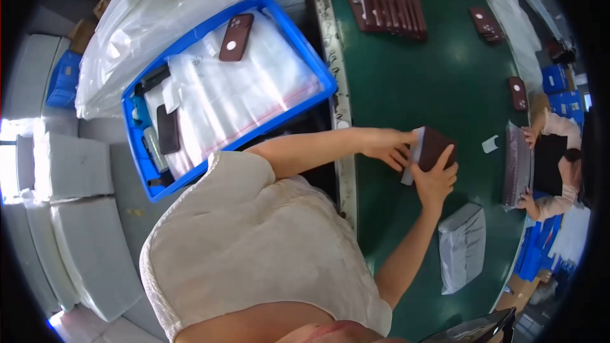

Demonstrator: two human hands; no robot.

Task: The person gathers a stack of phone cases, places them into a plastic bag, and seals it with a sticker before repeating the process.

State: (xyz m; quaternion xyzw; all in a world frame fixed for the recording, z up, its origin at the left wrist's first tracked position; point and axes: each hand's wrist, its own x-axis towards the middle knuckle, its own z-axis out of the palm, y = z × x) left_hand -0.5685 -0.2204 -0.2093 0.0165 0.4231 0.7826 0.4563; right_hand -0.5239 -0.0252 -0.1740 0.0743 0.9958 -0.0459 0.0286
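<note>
My right hand (435, 181) grips a dark brown block (437, 145), which looks like a stack of phone cases, with its thumb and fingers spread around the near side. A pale, translucent plastic strip (414, 159) runs along the block's left edge. My left hand (386, 146) is at that strip, fingers apart and slightly bent, the fingertips at or against the plastic. A plastic-wrapped pack (462, 248) lies on the green table (419, 82), below my right hand in view. A small white paper piece (490, 144) lies to the right of the block.
A row of brown phone cases (397, 16) lies further up the table, with more cases (486, 25) at right. Left of the table, a blue crate (229, 134) holds plastic bags, a brown case (236, 37) and a phone (168, 129). Opposite, a co-worker's hands hold a wrapped pack (518, 165).
</note>
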